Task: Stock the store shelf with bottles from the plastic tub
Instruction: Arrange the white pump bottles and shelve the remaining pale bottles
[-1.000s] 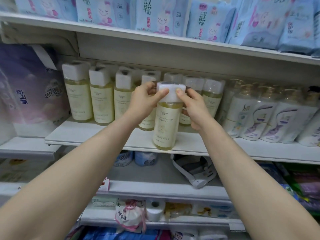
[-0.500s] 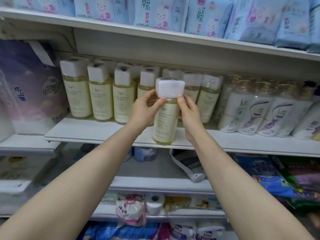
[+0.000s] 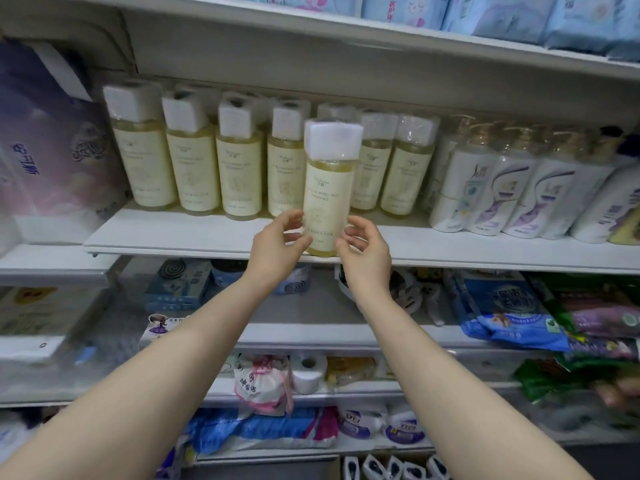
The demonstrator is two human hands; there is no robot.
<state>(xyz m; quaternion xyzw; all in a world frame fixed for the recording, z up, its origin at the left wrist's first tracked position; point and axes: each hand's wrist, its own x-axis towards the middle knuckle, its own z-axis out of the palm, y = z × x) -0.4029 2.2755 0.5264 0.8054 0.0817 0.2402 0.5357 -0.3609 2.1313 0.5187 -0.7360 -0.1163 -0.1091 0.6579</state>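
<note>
Bottle (image 3: 327, 188) stands centre frame on the shelf (image 3: 207, 235) lip; my left hand (image 3: 277, 249) and right hand (image 3: 367, 254), slack beside it, should nudge it back squarely.

Shop: white shelf (image 3: 173, 233) holds a row of identical yellow bottles (image 3: 239, 171) facing out, white bottles (image 3: 485, 192) at its right end, blue packs (image 3: 502, 15) stacked above it, boxed goods (image 3: 180, 287) below it.
</note>
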